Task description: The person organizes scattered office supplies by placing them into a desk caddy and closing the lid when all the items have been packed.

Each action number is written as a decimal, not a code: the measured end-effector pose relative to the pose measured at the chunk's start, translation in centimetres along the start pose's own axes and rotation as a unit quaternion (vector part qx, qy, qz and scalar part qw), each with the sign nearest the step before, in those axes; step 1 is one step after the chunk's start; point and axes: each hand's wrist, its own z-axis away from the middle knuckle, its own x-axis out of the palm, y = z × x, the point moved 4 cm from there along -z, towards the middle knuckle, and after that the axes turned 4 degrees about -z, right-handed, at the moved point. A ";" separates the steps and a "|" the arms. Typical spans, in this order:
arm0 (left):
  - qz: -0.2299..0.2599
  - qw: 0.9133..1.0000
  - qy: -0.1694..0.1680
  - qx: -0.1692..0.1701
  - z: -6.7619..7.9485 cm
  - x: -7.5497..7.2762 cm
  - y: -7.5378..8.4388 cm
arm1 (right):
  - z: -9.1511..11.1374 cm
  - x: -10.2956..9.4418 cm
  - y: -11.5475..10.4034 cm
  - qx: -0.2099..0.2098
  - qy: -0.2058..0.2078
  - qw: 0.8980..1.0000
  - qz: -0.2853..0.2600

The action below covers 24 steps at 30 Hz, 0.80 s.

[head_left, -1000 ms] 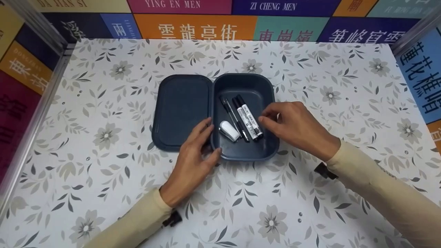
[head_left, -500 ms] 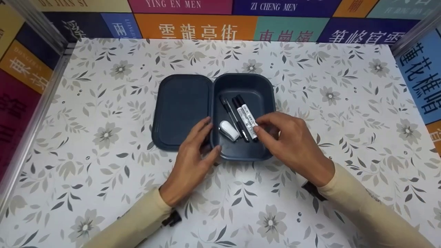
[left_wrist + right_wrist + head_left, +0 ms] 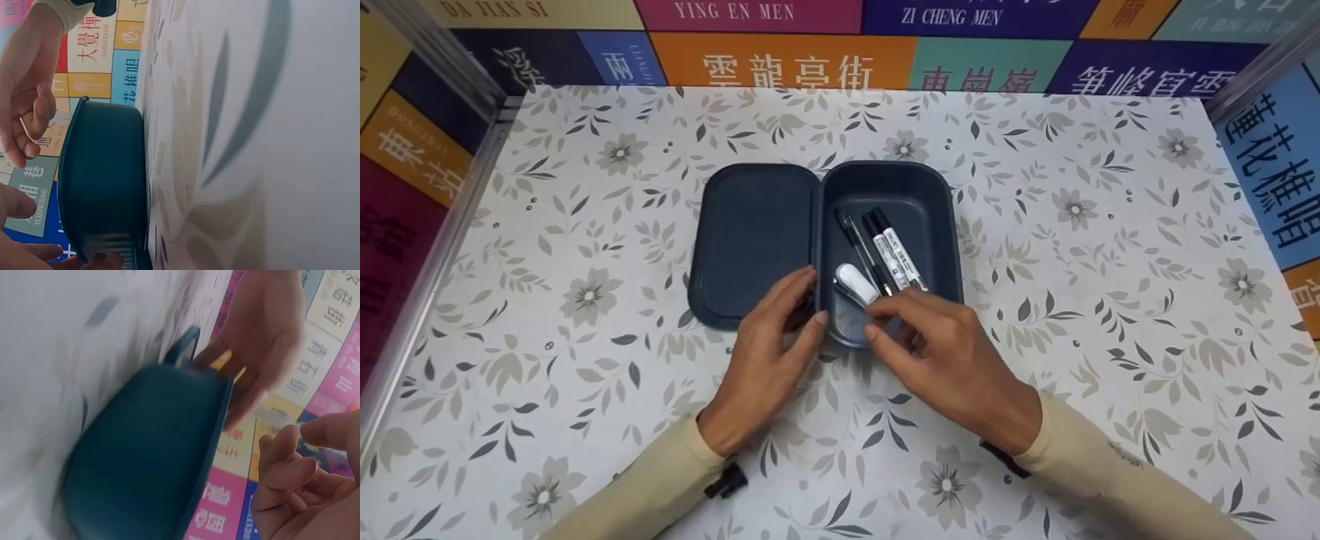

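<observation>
In the head view a dark blue plastic box (image 3: 937, 202) stands uncovered, its lid (image 3: 757, 232) lying flat against its left side. Inside are a black-and-clear pen (image 3: 858, 238), two black-and-white markers (image 3: 898, 259) side by side, and a small white object (image 3: 855, 283) that looks like a mini stapler. My left hand (image 3: 761, 352) rests by the box's left wall, fingers extended between wall and lid. Over the near right corner hovers my right hand (image 3: 945, 345), fingers loosely bent, thumb and index fingertips close to the white object. No held thing shows in it; it hides the markers' lower ends.
A white tabletop with a grey floral print (image 3: 1110, 315) surrounds the box. Colourful panels with large characters (image 3: 787, 64) stand along the back and both sides.
My right hand has moved left and nearer to me, from beside the right wall past the markers to the box's near corner. The left hand has barely shifted; the contents lie as before.
</observation>
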 end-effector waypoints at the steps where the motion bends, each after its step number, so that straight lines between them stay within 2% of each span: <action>1: -0.004 1.000 0.001 0.001 0.1 -0.1 -0.1 | 0.1 0.4 -0.2 -0.006 -0.001 1.000 -0.005; 7: -0.007 1.000 0.006 0.001 0.4 -1.1 -0.3 | 0.4 2.6 -1.0 -0.029 -0.019 0.999 -0.037; 13: -0.024 0.999 0.009 -0.019 0.8 -2.3 -0.7 | 0.8 4.8 -1.4 -0.023 -0.056 0.997 -0.051; 18: -0.070 0.997 0.012 -0.039 1.0 -3.4 -1.3 | 1.1 6.4 -1.1 0.000 -0.099 0.995 -0.027; 24: -0.128 0.990 0.013 -0.053 1.0 -4.6 -1.9 | 1.5 8.0 -0.8 0.007 -0.134 0.991 0.007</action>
